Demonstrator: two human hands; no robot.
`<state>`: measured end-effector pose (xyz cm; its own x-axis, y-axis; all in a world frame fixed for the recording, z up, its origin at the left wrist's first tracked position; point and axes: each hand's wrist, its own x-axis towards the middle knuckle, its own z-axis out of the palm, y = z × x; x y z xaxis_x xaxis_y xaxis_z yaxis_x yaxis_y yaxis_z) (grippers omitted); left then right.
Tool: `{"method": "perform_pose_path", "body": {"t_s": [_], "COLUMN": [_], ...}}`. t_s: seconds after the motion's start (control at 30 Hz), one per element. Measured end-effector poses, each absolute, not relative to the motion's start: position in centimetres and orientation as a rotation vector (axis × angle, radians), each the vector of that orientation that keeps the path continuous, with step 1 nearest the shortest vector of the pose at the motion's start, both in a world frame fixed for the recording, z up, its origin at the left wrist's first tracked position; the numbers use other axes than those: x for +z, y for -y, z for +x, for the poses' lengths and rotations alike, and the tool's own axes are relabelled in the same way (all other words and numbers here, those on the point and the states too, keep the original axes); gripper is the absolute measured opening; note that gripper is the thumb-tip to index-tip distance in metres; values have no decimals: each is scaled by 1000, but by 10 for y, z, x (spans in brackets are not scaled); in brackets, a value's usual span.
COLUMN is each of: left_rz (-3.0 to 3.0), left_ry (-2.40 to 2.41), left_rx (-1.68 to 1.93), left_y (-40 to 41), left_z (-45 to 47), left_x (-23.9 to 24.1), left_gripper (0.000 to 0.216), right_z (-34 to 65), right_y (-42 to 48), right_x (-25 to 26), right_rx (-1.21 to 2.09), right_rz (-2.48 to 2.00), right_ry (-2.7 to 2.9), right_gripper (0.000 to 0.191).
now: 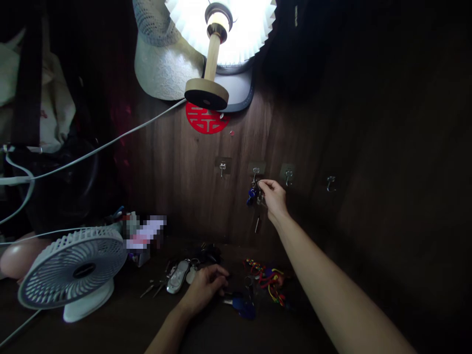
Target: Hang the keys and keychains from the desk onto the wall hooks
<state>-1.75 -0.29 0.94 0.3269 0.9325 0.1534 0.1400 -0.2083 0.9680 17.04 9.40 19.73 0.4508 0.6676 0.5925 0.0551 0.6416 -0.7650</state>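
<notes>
My right hand (pixel 274 197) is raised to the dark wood panel, its thumb and finger pinched on a bunch of keys (pixel 259 199). Right beside the fingertips is the second metal hook (pixel 255 170), with a blue key fob (pixel 251 194) below it. I cannot tell whether the ring is around the hook. Low over the surface, my left hand (pixel 207 285) has loosely bent fingers, apart, with nothing visible in them. Close to it lie a key with a blue head (pixel 241 306) and a silver key fob with keys (pixel 177 277). Colourful braided cords (pixel 271 280) lie further right.
Other hooks (pixel 222 167) are fixed along the panel. A lit lamp (pixel 212 59) hangs above, before caps (pixel 162 64) and a red paper cutout (pixel 206 120). A white fan (pixel 79 270) stands left, and a white cable (pixel 121 135) crosses above it.
</notes>
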Motion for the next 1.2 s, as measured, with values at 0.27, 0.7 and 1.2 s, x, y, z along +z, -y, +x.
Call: {"method": "perform_pose_path", "body": {"t_s": [0.27, 0.7, 1.2], "left_rz": [1604, 1613, 1623], "left_ry": [-993, -1009, -1000], "left_rx": [1017, 998, 1009], "left_y": [-1, -4, 0], "left_z": [-16, -17, -18], "left_x": [5, 2, 7], "left_gripper": [20, 22, 22], "right_z": [165, 164, 180], "right_y": [-109, -114, -96], "right_x": [212, 196, 170], "right_rx": [514, 487, 603], "right_rz": [-874, -908, -930], "right_ry": [996, 1009, 1212], "right_gripper": [14, 21, 45]}}
